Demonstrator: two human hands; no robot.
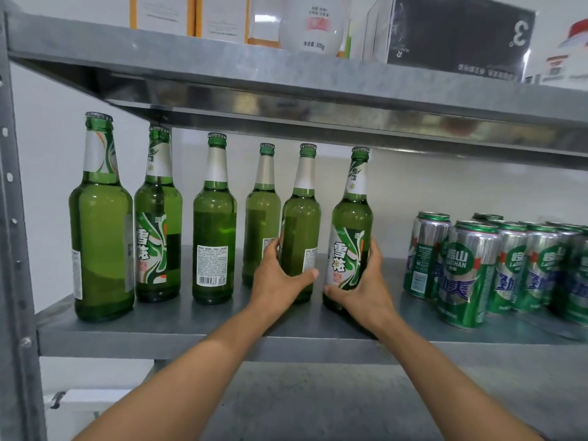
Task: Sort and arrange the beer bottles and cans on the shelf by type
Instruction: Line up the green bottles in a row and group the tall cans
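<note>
1. Head view, stock: grey metal shelf [178,326], middle tier. Six green glass beer bottles stand in a loose row at the left. Silver-and-green beer cans [467,272] are grouped at the right, well apart from the bottles.
2. Left hand [276,281]: curled round the lower body of the fifth bottle [300,218], thumb across the front, fingers behind.
3. Right hand [366,291]: wrapped round the lower body of the sixth bottle [353,214], front label outward. This bottle leans slightly, neck toward the cans.
4. Step in hand, as judged: closing up the right end of the bottle row.
5. Handling note:
   - Keep both grips low.
   - Set the sixth bottle upright before release.
   - Mind the fourth bottle [261,211], just beside the left fingers.
   - Keep necks below the upper shelf [318,74].
   - Even the gaps, and turn labels forward if uniformity is wanted.
</note>
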